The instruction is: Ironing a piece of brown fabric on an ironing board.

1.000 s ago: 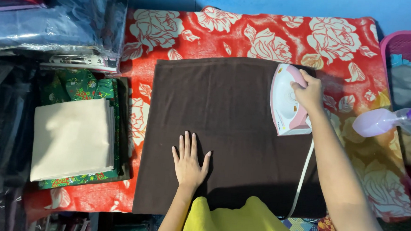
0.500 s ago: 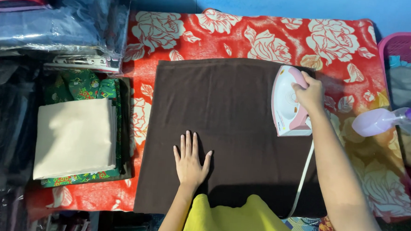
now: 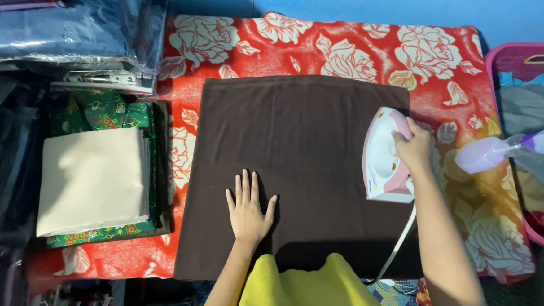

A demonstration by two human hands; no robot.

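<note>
1. Barely any shift vs the earlier frames: iron (image 3: 385, 154) sits at about the same spot on the cloth's right edge, maybe nudged a touch; left hand hasn't moved.
2. Right hand (image 3: 414, 146): fingers wrapped round the iron's handle, firm grip. Iron is pink and white, soleplate down on the brown cloth (image 3: 296, 167), nose pointing away from me, toward the far edge.
3. Left hand (image 3: 248, 211): flat, palm down on the cloth near its front edge, fingers spread moderately wide, holding nothing, just pinning the fabric.
4. Cloth lies spread flat, roughly square, on a red blanket (image 3: 327, 47) w/ pale rose print. Looks smooth; no big creases that I can make out.
5. Cord (image 3: 400, 243), white, runs from the iron's back end down toward me, across the cloth's front right corner.
6. My read: little motion means a slow pass or a dwell at the right edge; rest of the cloth lies to the left of the iron.
7. Around: folded cream fabric (image 3: 90, 181) on a green print stack at left, well apart from the cloth. Lilac spray bottle (image 3: 501, 151) at right, by a pink basket (image 3: 506, 56) w/ clothes. Bagged garments (image 3: 61, 30) far left.
</note>
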